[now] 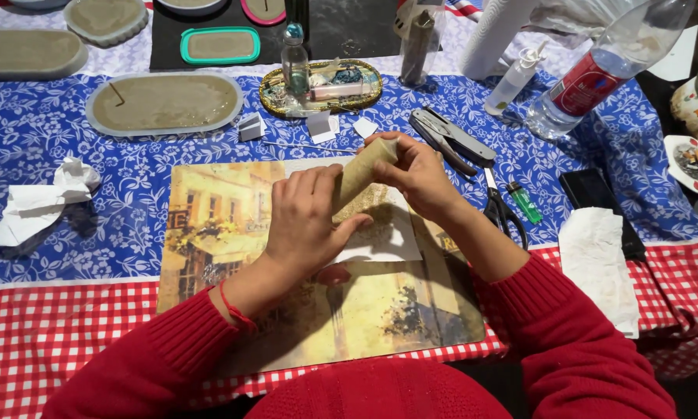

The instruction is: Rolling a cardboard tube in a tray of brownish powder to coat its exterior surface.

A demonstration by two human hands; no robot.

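The roll [362,172] looks like rough, dull tan paper. The picture mat [232,233] under it is smooth and a bit shiny. The tablecloth [69,310] is soft cloth. The scissors [495,203] have shiny metal blades. The bottle [597,74] is clear plastic.

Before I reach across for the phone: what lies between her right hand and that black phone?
In the head view, between the right hand and the black phone lie scissors and a small green lighter on the blue floral cloth.
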